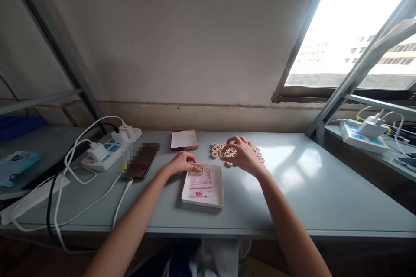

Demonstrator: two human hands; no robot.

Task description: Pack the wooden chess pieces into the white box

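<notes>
Left hand [181, 163], reaching over the far left corner of a shallow white box tray [218, 190], its fingertips touching the xiangqi pieces inside [200, 170]; whether it is gripping or merely steadying them, cannot tell. Right hand [243, 156], hovering over the loose xiangqi pieces [214, 154] on the far part of the desk [253, 207], right of the tray, its thumb and forefinger curling into a loop with tips near each other; any piece being held, cannot tell. Likely faults: the right palm brushing neighbouring discs and scattering them; a disc slipping from a light pinch and rolling; left fingers pressing on the tray wall and tipping or sliding it; crowded discs overlapping instead of lying flat. Obscured: the middle of the loose group, hiding beneath the right hand; part of the tray pieces, sitting under left fingers; characters, appearing too small for reading; smartphone [147, 162], lying partly behind pixelation
</notes>
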